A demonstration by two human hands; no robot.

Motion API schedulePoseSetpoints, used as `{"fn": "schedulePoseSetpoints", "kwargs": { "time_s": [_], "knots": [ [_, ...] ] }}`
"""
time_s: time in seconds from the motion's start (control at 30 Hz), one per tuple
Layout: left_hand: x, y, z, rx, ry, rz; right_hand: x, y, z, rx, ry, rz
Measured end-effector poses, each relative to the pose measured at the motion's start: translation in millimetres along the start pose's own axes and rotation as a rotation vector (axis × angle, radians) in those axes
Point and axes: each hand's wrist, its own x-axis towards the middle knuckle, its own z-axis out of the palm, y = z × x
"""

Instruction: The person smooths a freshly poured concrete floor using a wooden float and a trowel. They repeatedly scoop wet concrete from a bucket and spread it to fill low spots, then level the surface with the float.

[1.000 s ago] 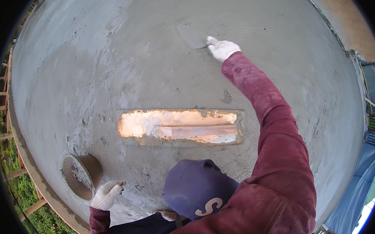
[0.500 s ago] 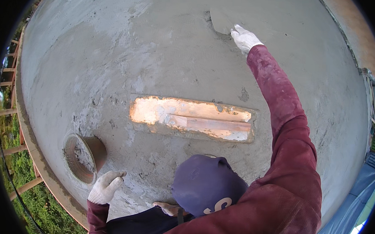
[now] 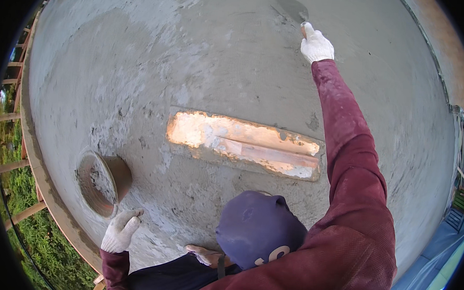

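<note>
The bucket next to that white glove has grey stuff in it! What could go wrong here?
The left hand is right by the bucket, so a bump might tip it and spill the grey stuff.

The long board with a handle lies on the grey surface; if that is wet, it could leave a mark.

The right hand holds a trowel at arm's length, so its edge might scrape a groove.

trowel handle (image 3: 303, 31): part-hidden by right grip (image 3: 317, 45) | blue sheet (image 3: 423, 277): cropped
</note>
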Motion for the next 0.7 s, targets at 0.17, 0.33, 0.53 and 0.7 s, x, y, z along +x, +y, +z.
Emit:
{"fn": "schedulePoseSetpoints", "kwargs": {
  "time_s": [0.17, 0.33, 0.53, 0.7],
  "knots": [
    [6, -6, 5, -0.022, 0.016, 0.047, -19, -16, 10, -0.012, 0.061, 0.006],
    [-3, 6, -2, -0.103, 0.018, 0.02, -6, -22, 0, 0.02, 0.068, -0.018],
    [0, 4, 1, -0.062, 0.007, 0.038, 4, -7, 18, -0.059, -0.103, -0.042],
    [-8, -5, -2, -0.118, 0.01, 0.016, -13, -27, -2, 0.022, 0.0, 0.033]
  ]
}}
